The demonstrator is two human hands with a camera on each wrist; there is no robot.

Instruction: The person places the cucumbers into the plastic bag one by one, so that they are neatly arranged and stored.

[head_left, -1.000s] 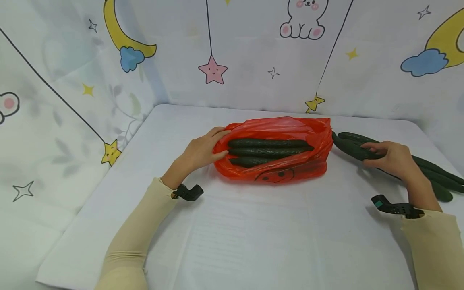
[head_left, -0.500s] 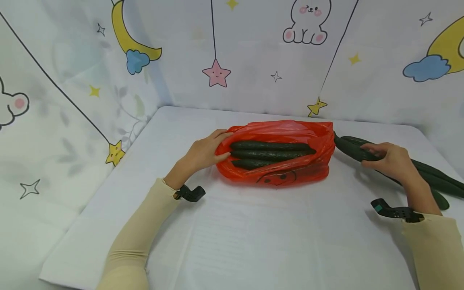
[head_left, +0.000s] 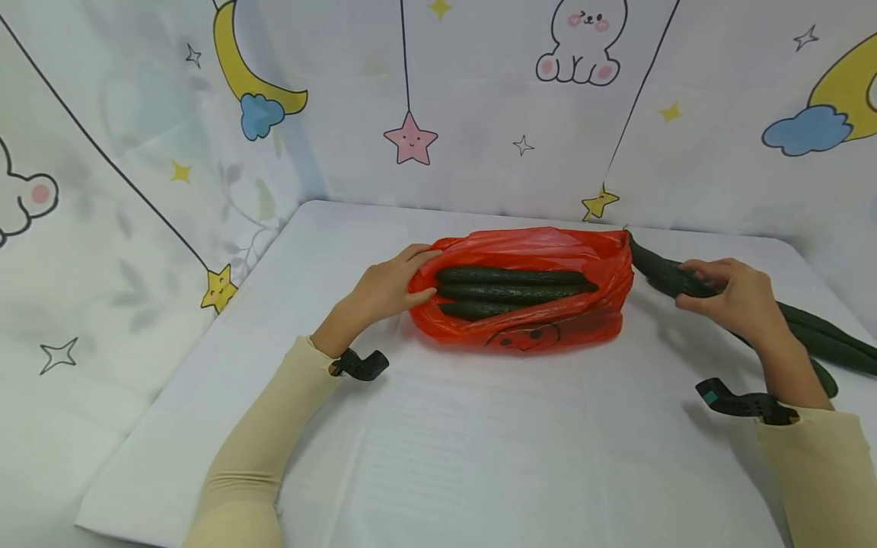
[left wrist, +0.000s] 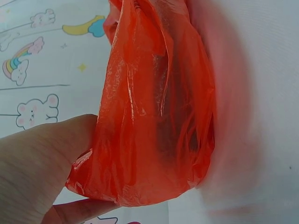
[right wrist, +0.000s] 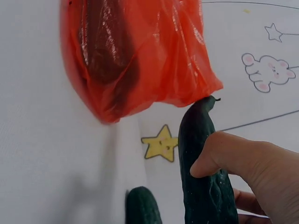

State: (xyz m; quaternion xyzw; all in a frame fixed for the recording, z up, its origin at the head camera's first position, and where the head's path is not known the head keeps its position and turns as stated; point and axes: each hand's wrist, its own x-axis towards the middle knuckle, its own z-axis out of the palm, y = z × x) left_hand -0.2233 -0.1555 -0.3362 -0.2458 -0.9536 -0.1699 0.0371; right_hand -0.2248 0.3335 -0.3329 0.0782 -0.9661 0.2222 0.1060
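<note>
A red plastic bag (head_left: 548, 335) lies with its mouth facing up, and three dark green cucumbers (head_left: 517, 290) show inside it. My left hand (head_left: 384, 285) holds the bag's left end, the thumb at the opening. In the left wrist view, the red film (left wrist: 135, 140) bulges between thumb and fingers. My right hand (head_left: 743, 301) grips another cucumber (head_left: 654, 270) round its middle, thumb on the near side. Its stem end tilts up beside the bag's right end, and in the right wrist view that tip overlaps the bag's corner (right wrist: 208, 86).
More cucumbers (head_left: 836, 346) lie at the table's right side, partly behind the right hand and wrist. One rounded cucumber end (right wrist: 142, 207) shows low in the right wrist view. A patterned cloth (head_left: 466, 99) hangs behind the white table (head_left: 479, 457).
The right hand has risen slightly and shifted left, raising the gripped cucumber's stem end toward the bag's upper right corner. The left hand keeps its hold on the bag.
</note>
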